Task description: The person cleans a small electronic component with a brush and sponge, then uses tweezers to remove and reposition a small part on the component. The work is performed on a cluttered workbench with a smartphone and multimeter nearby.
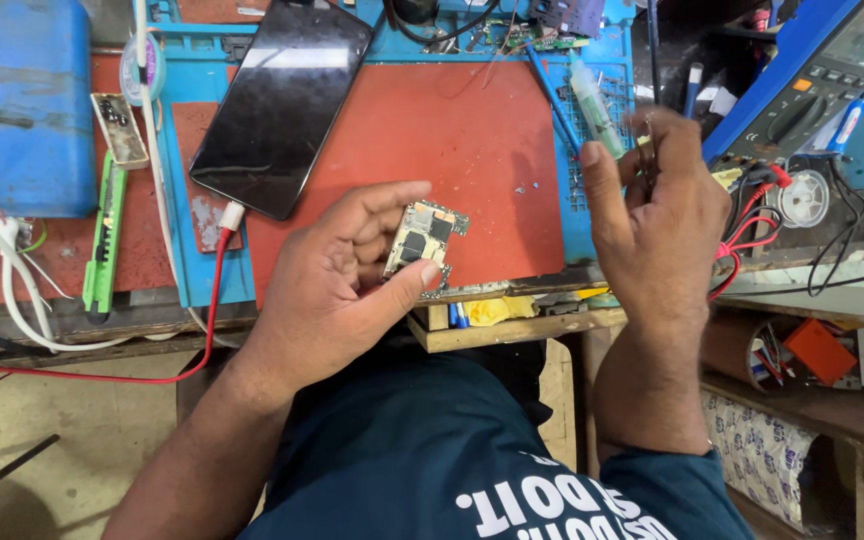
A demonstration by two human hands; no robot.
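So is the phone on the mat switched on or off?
It looks off: the phone lies face up on the red mat with a dark screen showing only glare, though a red cable is plugged in.

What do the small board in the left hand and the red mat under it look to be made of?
Circuit board: looks like rigid laminate carrying dull silver metal shields and dark chips, pinched in the left hand. Red mat: apparently soft rubber or silicone with a matte finish, scuffed and speckled with debris. Right hand pinches a thin, shiny tool, probably metal tweezers.
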